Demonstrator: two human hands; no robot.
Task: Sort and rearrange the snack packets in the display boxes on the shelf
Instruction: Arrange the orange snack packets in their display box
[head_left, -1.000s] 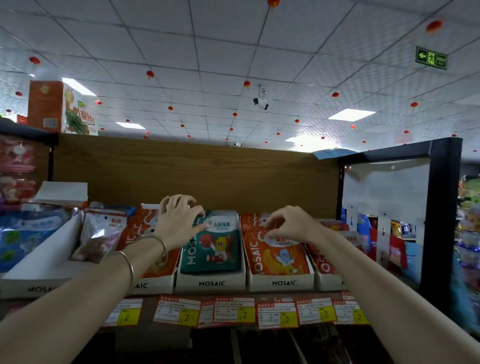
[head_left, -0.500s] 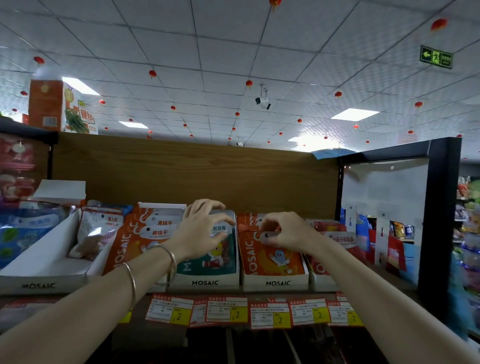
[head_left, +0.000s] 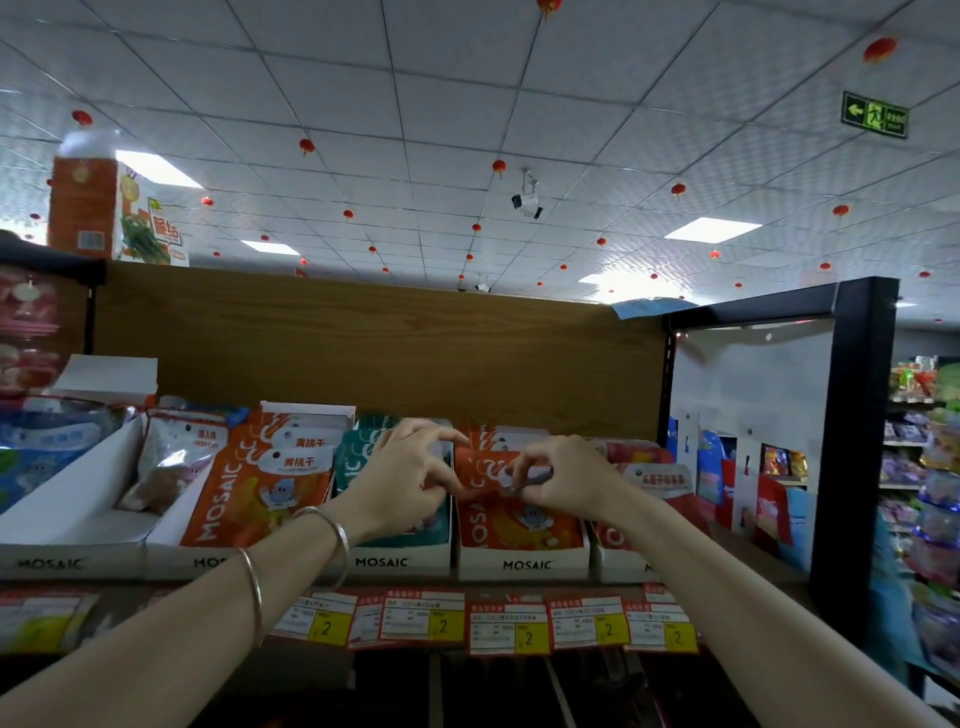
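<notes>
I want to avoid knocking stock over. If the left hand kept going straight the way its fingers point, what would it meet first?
Most likely the upper edge of the orange packets in the neighbouring MOSAIC box. The left hand sits over the teal packets, fingers aimed right and slightly back. Depth is unclear, and the right hand is close too.

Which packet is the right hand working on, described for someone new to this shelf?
Start at the wooden back panel and drop to the row of white MOSAIC display boxes. In the fourth box from the left, the front orange packet is pinched at its top by the right hand; the box to its left holds teal packets.
</notes>
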